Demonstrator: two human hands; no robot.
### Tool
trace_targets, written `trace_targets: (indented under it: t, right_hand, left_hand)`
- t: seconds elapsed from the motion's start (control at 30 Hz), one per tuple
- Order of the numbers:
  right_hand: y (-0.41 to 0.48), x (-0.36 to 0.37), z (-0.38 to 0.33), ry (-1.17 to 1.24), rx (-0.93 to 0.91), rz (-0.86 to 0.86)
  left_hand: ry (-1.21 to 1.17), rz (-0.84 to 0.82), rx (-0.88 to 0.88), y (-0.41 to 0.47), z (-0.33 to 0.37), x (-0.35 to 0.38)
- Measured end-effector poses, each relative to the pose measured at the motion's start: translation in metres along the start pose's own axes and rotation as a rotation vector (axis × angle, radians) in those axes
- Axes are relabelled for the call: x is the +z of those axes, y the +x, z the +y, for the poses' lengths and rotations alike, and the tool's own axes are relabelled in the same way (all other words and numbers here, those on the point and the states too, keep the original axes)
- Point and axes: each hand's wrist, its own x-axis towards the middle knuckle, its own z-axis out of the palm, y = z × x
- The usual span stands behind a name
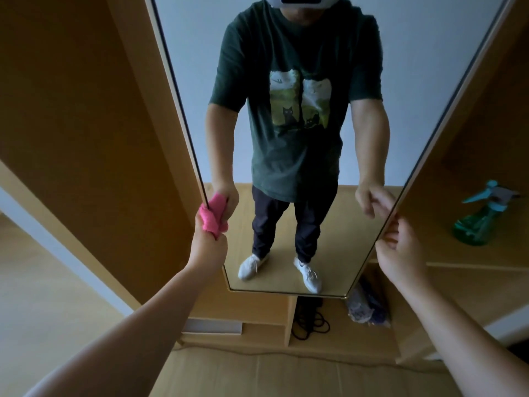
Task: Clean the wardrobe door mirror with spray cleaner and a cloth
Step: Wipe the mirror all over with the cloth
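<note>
Vertically long mirror (197,58), cloth (212,220) at edge

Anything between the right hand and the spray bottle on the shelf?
Nothing visible does. The right hand holds the mirror door by its right edge; the spray bottle stands on the open shelf just to its right, with only bare shelf between them. The left hand is busy gripping the pink cloth.

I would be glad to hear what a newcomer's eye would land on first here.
The tall mirror fills the centre, reflecting the person. The left hand grips a pink cloth against its left edge, while the right hand holds its right edge. A green spray bottle stands on a shelf at right.
</note>
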Motion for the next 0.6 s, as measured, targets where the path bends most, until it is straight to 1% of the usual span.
trace_targets:
  t: [0.13,0.37,0.6]
  right_hand:
    - [-0.001,0.003,0.008,0.001,-0.007,0.019]
    - [0.002,0.004,0.021,-0.034,-0.055,0.026]
    - [0.008,0.007,0.032,-0.043,-0.087,-0.009]
  left_hand:
    - [-0.021,-0.023,-0.066,-0.005,-0.010,0.005]
    - [0.023,-0.027,-0.130,-0.017,-0.034,0.018]
    - [0.000,-0.006,-0.165,-0.022,-0.052,0.030]
